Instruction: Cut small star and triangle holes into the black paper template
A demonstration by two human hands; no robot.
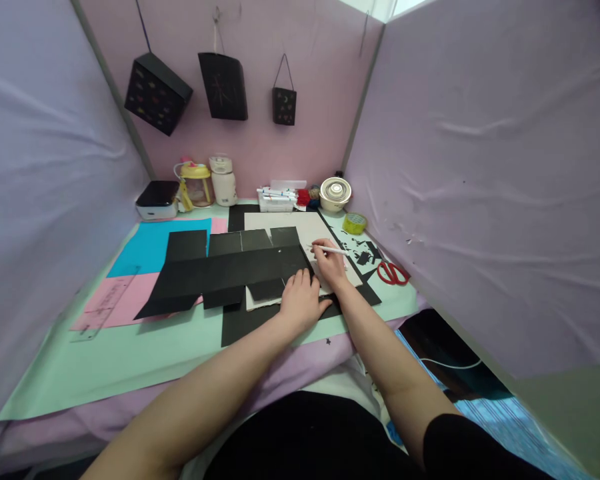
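Pinkish back wall (pixel 310 150), lilac cloth (pixel 480 173) down both sides, so the desk's basically in a snug little booth. OK, the bit that matters: the cut black card (pixel 245 265) is in the middle of the desk, long axis running left to right across the person, flaps sticking out along its near and far edges. Its right end is the busy one. The right hand (pixel 331 267) is just past that end, so the card stretches away to its left, and it's pinching a white pen-like tool (pixel 337 251) between thumb and fingers; can't tell if the tip is touching anything. The left hand (pixel 300 300) is nearer the card, laid flat with fingers close together, fingertips resting by the near right corner, gripping nothing as far as I can see. Underneath there's a white board (pixel 307 222) over a black sheet (pixel 250 328), all on a pale green cover (pixel 180 367). Pink paper (pixel 125 297) and blue paper (pixel 143 243) poke out on the left with a clear ruler (pixel 105 307) on the pink. Over on the right: black scraps (pixel 364 257), red-handled scissors (pixel 393 273), a roll of green tape (pixel 355 223). Oh, and three black boxes (pixel 159 93) hang on cords up against the back.
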